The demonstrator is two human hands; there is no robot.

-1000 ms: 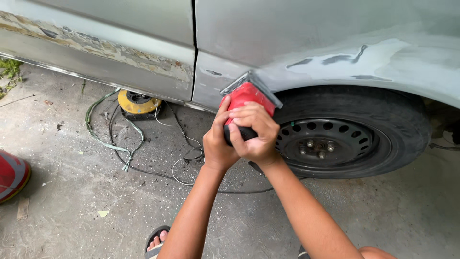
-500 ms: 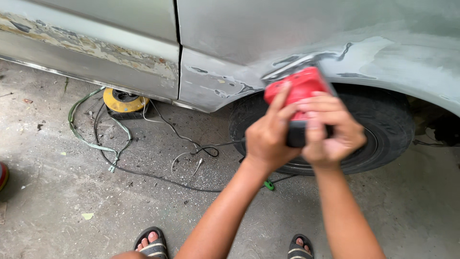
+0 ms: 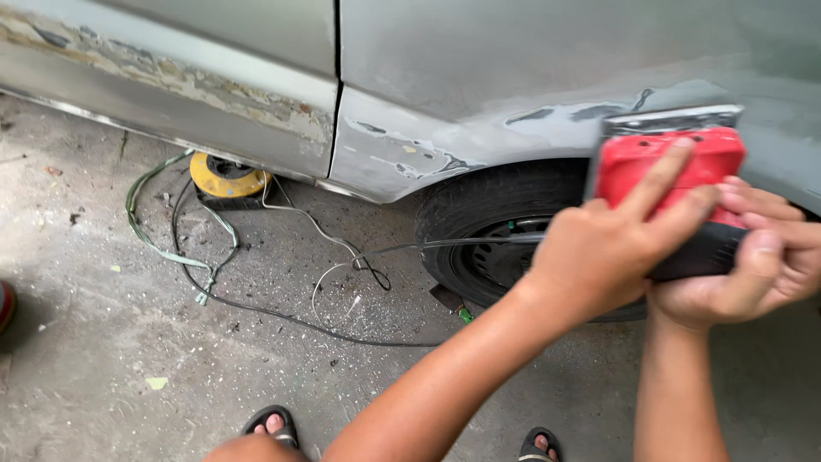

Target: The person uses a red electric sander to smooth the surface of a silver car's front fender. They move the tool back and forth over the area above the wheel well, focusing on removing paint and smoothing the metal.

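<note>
Red sander [image 3: 665, 162] is pressed on grey car panel [image 3: 513, 128], just above wheel arch, over tyre [image 3: 479, 214]. Left hand [image 3: 611, 248] is closed over red body, fingers spread on top; right hand [image 3: 753, 265] is wrapped around black handle part. Pad should be kept flat on panel, not tilted on edge. Pressure is better kept light and even. Power cord [image 3: 282, 312] lies loose on floor below; it should be kept away from sandalled feet [image 3: 272, 423] and tyre.

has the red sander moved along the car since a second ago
Yes. The red sander has gone right along the panel, from the wheel's left edge to its right side.
</note>
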